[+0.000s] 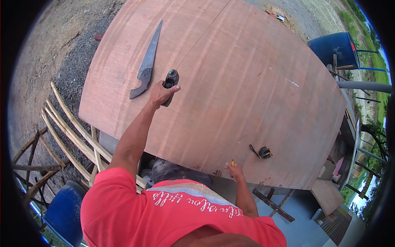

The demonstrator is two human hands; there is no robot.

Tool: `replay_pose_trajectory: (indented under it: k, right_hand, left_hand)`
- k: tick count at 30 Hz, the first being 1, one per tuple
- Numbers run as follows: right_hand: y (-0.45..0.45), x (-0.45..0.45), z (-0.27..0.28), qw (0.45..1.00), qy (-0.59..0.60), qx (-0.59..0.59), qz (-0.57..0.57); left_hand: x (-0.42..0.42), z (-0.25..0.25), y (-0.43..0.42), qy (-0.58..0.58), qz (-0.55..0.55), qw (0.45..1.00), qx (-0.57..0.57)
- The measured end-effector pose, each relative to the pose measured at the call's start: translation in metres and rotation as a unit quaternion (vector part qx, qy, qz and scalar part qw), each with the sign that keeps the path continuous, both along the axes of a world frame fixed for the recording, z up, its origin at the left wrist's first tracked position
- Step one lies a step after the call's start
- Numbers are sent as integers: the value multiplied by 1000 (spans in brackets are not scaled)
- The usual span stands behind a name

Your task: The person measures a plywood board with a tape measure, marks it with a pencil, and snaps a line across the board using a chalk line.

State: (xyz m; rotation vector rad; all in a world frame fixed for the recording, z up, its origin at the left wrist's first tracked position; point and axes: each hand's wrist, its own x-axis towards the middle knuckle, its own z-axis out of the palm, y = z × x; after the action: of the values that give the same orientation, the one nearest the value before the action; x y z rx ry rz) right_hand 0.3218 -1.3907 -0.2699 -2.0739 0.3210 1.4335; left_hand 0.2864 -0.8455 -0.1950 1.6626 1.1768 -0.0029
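Observation:
My left hand [159,94] grips a dark chalk line reel [172,78] over a large reddish plywood sheet [214,99]. From its top a thin taut line [201,36] runs across the wood to the far edge. Just left of that hand lies a handsaw [149,59], its grey handle towards me and its blade pointing away. Close to the sheet's near edge, my right hand [235,171] is closed around a yellow pencil [232,163]. A tape measure [265,152] with a black strap rests on the plywood, beyond and right of this hand.
Pale wooden strips [76,127] stick out at the left, beside a blue barrel [66,214]. Another blue barrel [332,50] lies at the far right. A smaller board [326,196] and a metal grate [335,225] are at the lower right. Gravel [80,57] borders the sheet's left side.

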Motion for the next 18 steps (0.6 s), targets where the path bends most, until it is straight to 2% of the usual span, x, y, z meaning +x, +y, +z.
replay_pose_trajectory:
  k: [7,10,13,18]
  right_hand:
    - [5,1,2,1000,8,-3,-15]
    - [4,0,-2,1000,7,8,-13]
    - [10,2,4,1000,17,4,-17]
    - [9,1,-3,1000,16,7,-14]
  left_hand:
    - [8,16,2,49,-99,986,123]
    - [7,-4,10,64,-134,976,159]
    - [5,-5,11,98,-153,967,179]
    - [-4,8,7,106,-135,975,144]
